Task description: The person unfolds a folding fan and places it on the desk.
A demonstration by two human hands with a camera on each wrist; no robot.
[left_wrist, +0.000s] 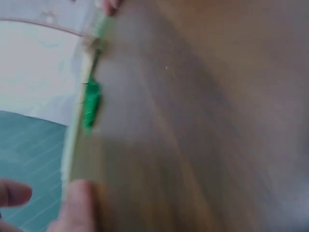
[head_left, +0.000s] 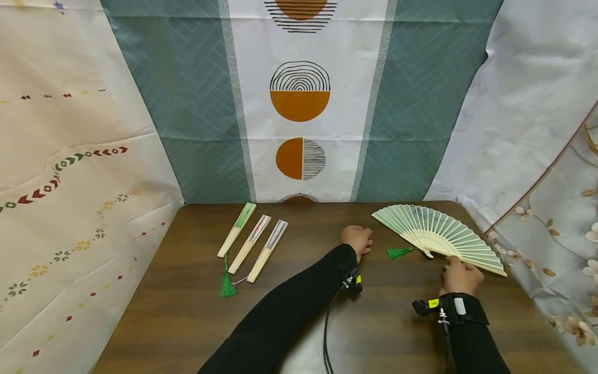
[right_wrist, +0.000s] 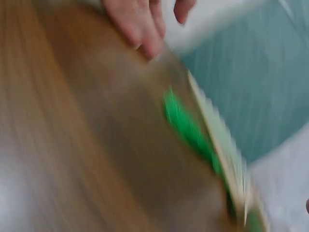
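A spread light-green folding fan [head_left: 439, 234] lies on the right of the table, its green tassel [head_left: 399, 252] lying to the left of its pivot. My right hand [head_left: 461, 278] is at the fan's lower right edge and pinches its outer stick; in the right wrist view this hand is almost wholly out of frame. Left of the fan, apart from it, is my left hand [head_left: 357, 241], which holds nothing. Its fingers look loose in the right wrist view, where that hand [right_wrist: 140, 24] shows at the top. Both wrist views are blurred.
Three folded fans lie side by side at the table's left: a green-topped one [head_left: 236, 230], a middle one [head_left: 249, 244] and a greyish-topped one [head_left: 268, 251]. Another green tassel [head_left: 228, 286] lies below them. A cable [head_left: 325, 332] trails from the left wrist. Fabric hangs behind the table [head_left: 187, 311].
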